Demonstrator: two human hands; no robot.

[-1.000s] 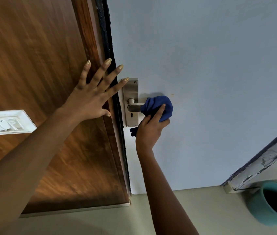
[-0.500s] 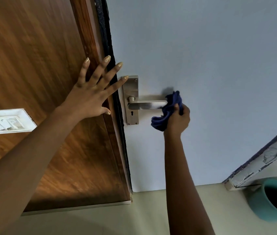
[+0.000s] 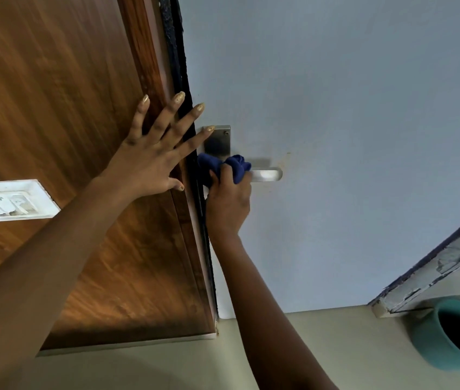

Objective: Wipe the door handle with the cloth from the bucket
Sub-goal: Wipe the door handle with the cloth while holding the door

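While the right hand grips the blue cloth at the door handle's base, its bare bar runs rightward; the left hand rests flat, fingers spread, on the door frame.

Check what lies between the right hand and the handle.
The blue cloth, bunched in the right hand and pressed on the handle near its plate; the head view shows it.
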